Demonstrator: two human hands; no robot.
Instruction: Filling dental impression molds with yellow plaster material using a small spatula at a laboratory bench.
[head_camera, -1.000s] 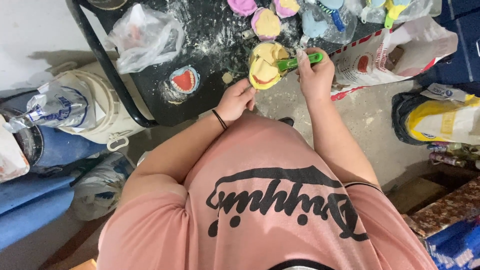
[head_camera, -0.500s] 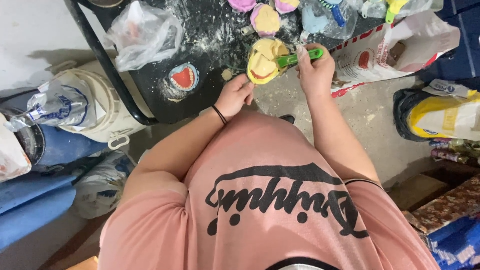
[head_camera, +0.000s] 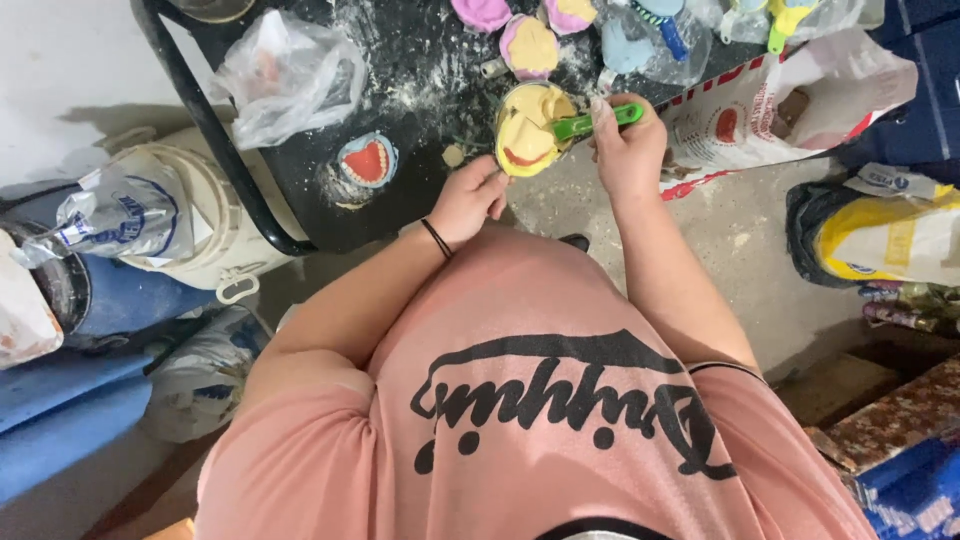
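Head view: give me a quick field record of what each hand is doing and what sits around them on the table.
left hand: steadies the lower edge of the round mould
right hand: grips the green-handled tool
green-handled tool: lies across the mould's rim, tip in the yellow mix
round mould: holds pale yellow mix with a red streak
red dental cast: to the left of the mould, apart from both hands
pink moulds: behind, filled yellow
table: black, dusted with white powder

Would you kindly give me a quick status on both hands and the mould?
Right hand grips green spatula over yellow-filled mould. Left hand steadies mould at table edge. Red-and-white dental cast apart, not in way.
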